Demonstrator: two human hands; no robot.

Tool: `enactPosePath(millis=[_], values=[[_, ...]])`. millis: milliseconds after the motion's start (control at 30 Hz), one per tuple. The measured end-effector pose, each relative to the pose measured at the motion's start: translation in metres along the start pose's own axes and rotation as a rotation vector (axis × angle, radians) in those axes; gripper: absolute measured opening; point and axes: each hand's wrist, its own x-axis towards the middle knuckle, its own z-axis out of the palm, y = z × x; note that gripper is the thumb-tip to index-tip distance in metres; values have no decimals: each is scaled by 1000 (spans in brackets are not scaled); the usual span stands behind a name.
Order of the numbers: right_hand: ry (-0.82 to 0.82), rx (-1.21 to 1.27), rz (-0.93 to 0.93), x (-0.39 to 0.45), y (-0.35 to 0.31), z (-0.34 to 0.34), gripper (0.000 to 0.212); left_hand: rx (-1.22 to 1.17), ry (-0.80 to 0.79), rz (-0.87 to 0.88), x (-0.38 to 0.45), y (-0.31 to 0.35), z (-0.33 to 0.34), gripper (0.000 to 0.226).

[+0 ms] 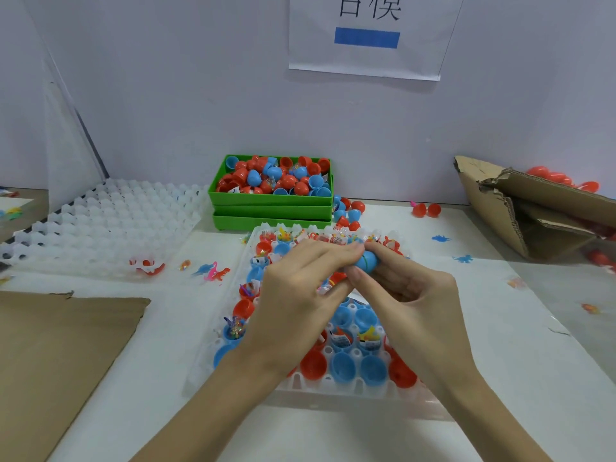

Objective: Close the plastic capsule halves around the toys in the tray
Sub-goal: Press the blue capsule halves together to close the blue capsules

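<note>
Hands joined on a blue capsule (366, 260) above the white tray (300, 383).
Your right hand (410, 295) pinches the capsule between thumb and fingers; your left hand (300, 288) meets it with fingertips curled onto its left end. Beneath your hands, the tray holds red and blue capsule halves, some with packaged toys inside. A green bin (271, 198) of loose halves stands just behind the tray.
</note>
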Motion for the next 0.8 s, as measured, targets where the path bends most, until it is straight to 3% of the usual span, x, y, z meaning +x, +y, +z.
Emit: enactPosePath(millis=[233, 600, 800], values=[[42, -78, 27, -2, 7, 0, 39, 50, -6, 29, -3, 0, 1, 43], [-38, 244, 189, 8, -9, -16, 24, -473, -28, -225, 11, -2, -11, 40], [-23, 188, 155, 9, -11, -15, 23, -621, -60, -295, 11, -5, -8, 41]])
